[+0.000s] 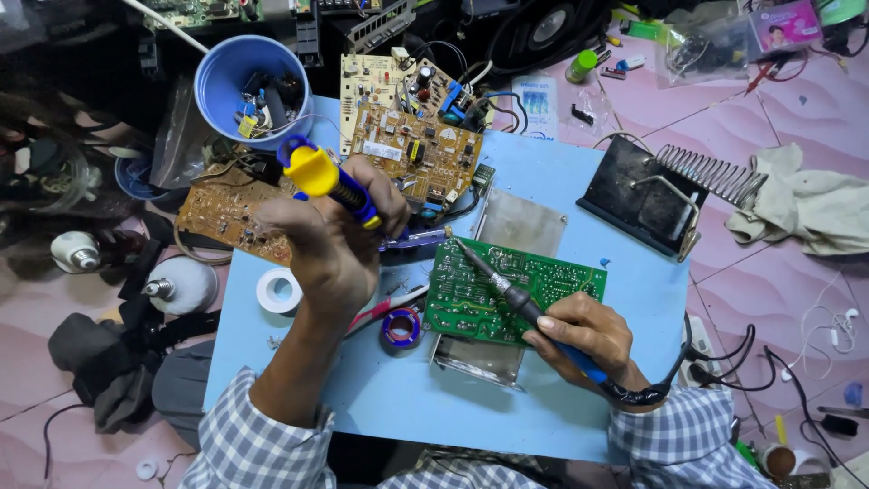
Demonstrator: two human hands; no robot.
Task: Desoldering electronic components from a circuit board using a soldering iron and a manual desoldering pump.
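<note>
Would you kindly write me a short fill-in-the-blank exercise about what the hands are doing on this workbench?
1. The right hand holds a soldering iron whose tip meets the ____ circuit board.
2. The left hand grips a desoldering pump with a ____ top.
3. The blue cup sits on the person's ____ side.

Missing words: green; yellow; left

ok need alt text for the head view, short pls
Seen from above, a person's right hand holds a soldering iron with its tip at a green circuit board on a blue table. The left hand grips a blue-and-yellow desoldering pump, with brown circuit boards behind.
</note>
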